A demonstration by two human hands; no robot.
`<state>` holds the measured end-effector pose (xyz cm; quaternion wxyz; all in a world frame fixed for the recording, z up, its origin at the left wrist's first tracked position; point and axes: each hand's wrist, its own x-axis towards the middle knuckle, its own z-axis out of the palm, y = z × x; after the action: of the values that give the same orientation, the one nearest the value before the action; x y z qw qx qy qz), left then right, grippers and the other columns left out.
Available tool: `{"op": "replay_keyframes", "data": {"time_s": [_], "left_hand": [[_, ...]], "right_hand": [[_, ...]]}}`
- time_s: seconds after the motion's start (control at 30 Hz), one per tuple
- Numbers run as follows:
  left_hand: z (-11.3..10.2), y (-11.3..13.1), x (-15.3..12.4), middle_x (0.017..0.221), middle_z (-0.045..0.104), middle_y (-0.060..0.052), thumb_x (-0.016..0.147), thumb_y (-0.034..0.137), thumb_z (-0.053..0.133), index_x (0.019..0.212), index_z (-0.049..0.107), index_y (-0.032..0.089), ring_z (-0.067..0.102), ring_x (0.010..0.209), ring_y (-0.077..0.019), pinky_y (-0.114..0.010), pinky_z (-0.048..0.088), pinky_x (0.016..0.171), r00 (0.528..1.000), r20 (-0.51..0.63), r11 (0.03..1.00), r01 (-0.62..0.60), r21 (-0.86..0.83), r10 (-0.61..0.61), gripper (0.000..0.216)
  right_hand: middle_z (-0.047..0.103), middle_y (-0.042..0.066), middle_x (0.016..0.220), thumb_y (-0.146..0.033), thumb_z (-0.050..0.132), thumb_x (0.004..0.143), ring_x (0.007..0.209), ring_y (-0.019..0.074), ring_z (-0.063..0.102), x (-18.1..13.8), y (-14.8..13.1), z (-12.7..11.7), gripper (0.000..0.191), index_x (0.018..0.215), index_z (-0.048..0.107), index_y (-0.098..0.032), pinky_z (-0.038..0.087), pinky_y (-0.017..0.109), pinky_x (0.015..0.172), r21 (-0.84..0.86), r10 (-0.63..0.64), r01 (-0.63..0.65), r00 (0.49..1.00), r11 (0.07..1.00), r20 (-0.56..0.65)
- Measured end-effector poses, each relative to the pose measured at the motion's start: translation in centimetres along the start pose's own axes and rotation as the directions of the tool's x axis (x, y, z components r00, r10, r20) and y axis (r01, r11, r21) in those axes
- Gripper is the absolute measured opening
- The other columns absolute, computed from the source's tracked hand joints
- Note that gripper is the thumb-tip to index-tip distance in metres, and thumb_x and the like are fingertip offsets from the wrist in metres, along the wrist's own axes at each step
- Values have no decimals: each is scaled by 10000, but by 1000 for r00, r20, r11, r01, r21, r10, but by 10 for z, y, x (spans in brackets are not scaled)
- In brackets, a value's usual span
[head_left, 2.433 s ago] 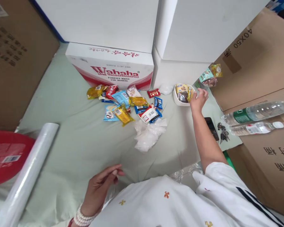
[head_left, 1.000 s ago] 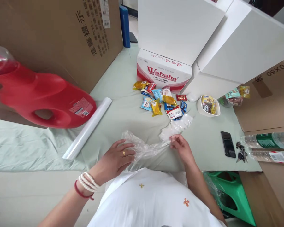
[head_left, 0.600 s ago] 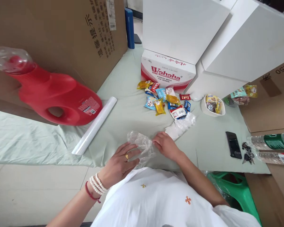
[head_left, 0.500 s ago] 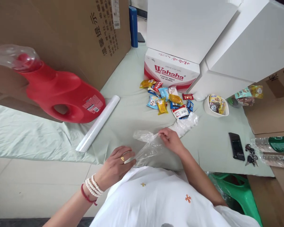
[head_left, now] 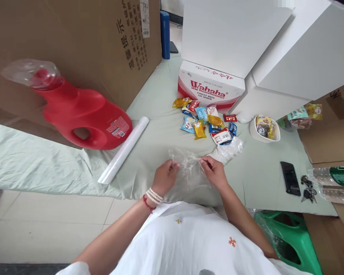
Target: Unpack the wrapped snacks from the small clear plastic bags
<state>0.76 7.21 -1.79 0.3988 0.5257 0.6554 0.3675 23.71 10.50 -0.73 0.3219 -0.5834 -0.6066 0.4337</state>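
A clear plastic bag (head_left: 190, 172) is stretched between my hands just above the cloth-covered table, close to my body. My left hand (head_left: 166, 176), with white bead strands at the wrist, pinches its left edge. On the other side, my right hand (head_left: 214, 170) grips the upper right edge between thumb and fingers. Beyond my right hand lies a crumpled white translucent plastic piece (head_left: 231, 149). Several wrapped snacks (head_left: 200, 129) in yellow, blue and red are heaped in front of the Wahaha water carton (head_left: 210, 84).
At left, a large red jug (head_left: 94, 114) stands by a white roll (head_left: 124, 151). A white bowl of snacks (head_left: 265, 138), a phone (head_left: 290, 178), keys (head_left: 308, 191) and plastic bottles (head_left: 321, 175) are at right. A green stool (head_left: 292, 236) stands below the table edge.
My left hand has moved up and right and now pinches the plastic bag's left edge. The bag is spread between both hands. My right hand keeps its hold.
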Motion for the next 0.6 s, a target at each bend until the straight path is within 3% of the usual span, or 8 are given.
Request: {"op": "replay_keyframes", "data": {"time_s": [0.13,0.23,0.33,0.4,0.47,0.53,0.6], "left_hand": [[8,-1,22,534,504,55,938,509,481,821,580,220,464,508,-130,-260,416,557,993,-30,946,95,-309,-110,327],[-4,-14,38,501,463,71,908,496,508,808,563,224,402,445,-119,-253,345,481,976,-73,931,172,-322,-206,295],[-19,-24,51,646,586,31,870,498,533,882,557,219,484,499,-136,-276,408,518,937,-213,944,223,-242,-275,280],[-29,-24,51,902,675,-49,822,481,614,1005,566,198,600,683,-179,-346,510,692,894,-420,988,148,-48,-154,340],[-34,-19,44,1121,663,-137,808,423,661,1104,581,174,640,944,-260,-459,499,918,817,-564,974,15,226,119,395],[-30,-11,32,1164,666,-160,859,355,632,1100,627,179,612,1121,-319,-530,415,1052,788,-476,876,-160,455,391,299],[-17,-5,23,1140,708,-141,925,309,571,1067,680,205,597,1214,-332,-544,363,1104,821,-220,757,-335,561,527,208]], "right_hand": [[492,-50,558,-577,643,869,481,137,401,-7,17,-12,348,821,653,-232,327,271,484,228,198,-172,975,958,-97],[480,-57,537,-605,682,810,448,124,363,-12,34,-18,385,759,617,-229,294,268,450,319,310,-261,944,911,-114],[512,-42,557,-619,650,824,454,137,400,-18,44,-24,394,776,627,-229,319,273,449,267,335,-297,936,917,-109],[542,-18,581,-589,596,883,509,168,474,-21,42,-30,369,785,651,-237,373,285,498,75,245,-235,955,969,-165],[617,27,676,-533,538,948,624,209,565,-22,32,-37,344,816,689,-253,425,306,581,-203,63,-123,959,971,-277],[683,76,837,-479,484,998,766,247,627,-18,19,-41,338,901,730,-268,459,334,658,-431,-125,-44,927,901,-355],[707,115,1026,-434,440,1029,913,275,658,-9,9,-42,352,1046,750,-268,487,358,717,-543,-239,25,914,840,-328]]}}
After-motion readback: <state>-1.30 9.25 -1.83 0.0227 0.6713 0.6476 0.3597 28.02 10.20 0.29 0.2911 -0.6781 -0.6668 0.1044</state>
